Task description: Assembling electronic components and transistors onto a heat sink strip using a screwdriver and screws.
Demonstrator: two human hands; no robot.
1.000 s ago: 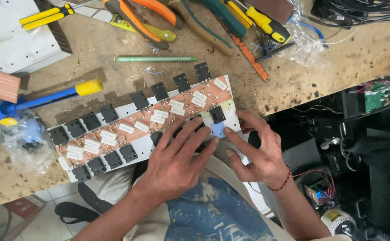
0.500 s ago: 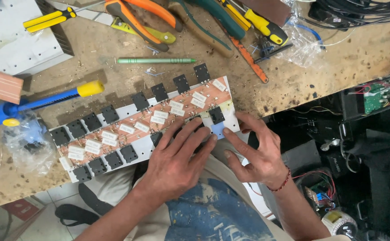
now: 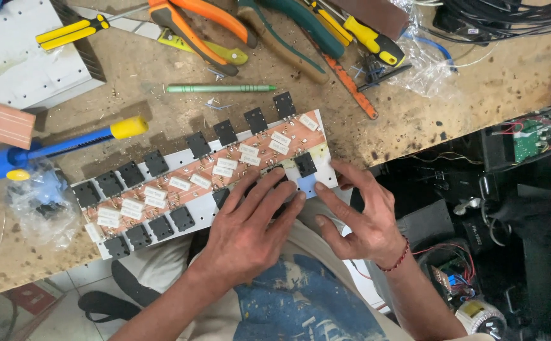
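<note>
Long circuit board (image 3: 206, 180) lying at centre of worktop (image 3: 162, 107) — left hand (image 3: 250, 227) spread flat on its 5 o'clock edge, right hand (image 3: 357, 215) open, fingertips touching — gripping nothing.

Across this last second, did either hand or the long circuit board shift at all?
Hardly anything changed. The left hand still lies flat on the near edge of the long circuit board, and the right hand keeps its fingertips beside the small blue piece. Only the camera view drifted slightly; the pliers and green rod stayed put.
</note>
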